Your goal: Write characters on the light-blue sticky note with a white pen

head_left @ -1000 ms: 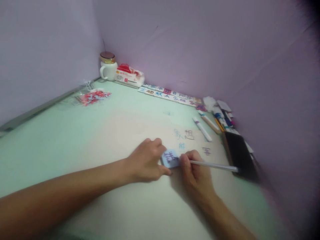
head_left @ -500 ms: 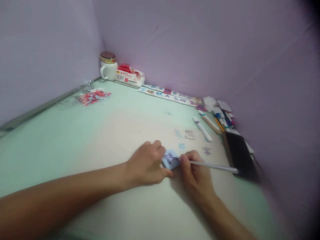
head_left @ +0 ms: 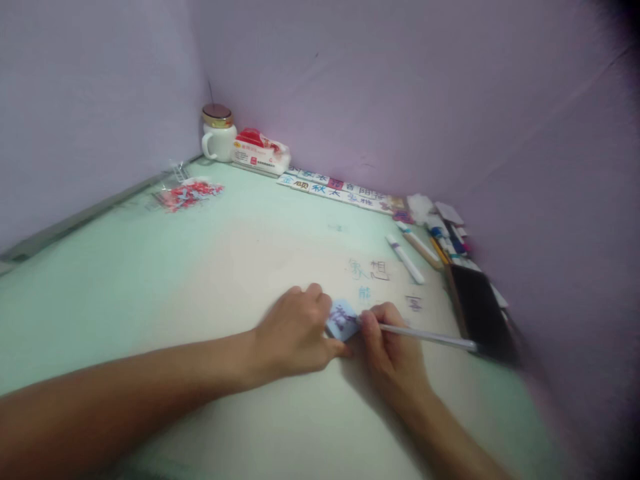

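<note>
Left hand pins a small blue card flat on the tabletop, fingers pressed on its left edge. Right hand has its grip pinched on a thin pen, tip at the card. Card looks light & bendy, prob. slides easy; best held by the edges.

A pale green tabletop runs into a corner enclosed by plain lilac walls. Light falls softly and evenly, brightest on the surface just ahead of the fingers; the far right edge darkens into shadow.
</note>
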Tool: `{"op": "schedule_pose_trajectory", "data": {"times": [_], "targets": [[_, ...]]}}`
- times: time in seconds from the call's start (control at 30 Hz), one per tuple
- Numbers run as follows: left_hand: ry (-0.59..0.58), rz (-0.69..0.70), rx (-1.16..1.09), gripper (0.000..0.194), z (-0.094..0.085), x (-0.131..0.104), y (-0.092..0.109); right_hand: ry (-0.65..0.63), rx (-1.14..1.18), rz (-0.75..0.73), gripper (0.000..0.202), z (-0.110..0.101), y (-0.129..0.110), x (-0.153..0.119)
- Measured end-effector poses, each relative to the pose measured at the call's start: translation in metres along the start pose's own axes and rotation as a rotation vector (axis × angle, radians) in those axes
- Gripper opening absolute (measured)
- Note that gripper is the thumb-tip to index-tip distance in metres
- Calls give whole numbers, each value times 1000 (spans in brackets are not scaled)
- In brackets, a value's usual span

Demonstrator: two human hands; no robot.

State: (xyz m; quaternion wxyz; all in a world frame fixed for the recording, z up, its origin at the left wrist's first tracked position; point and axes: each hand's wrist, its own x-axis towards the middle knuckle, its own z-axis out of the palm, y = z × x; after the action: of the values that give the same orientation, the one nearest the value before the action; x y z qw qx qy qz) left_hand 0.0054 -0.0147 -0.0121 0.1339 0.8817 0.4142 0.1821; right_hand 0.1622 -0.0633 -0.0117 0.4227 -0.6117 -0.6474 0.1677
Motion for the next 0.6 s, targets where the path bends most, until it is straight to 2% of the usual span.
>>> {"op": "schedule_pose_trajectory", "data": {"times": [0.6], "targets": [[6, 2, 9, 43, -1, 0, 1, 9, -53, -41, 23, 0, 0, -3]]}}
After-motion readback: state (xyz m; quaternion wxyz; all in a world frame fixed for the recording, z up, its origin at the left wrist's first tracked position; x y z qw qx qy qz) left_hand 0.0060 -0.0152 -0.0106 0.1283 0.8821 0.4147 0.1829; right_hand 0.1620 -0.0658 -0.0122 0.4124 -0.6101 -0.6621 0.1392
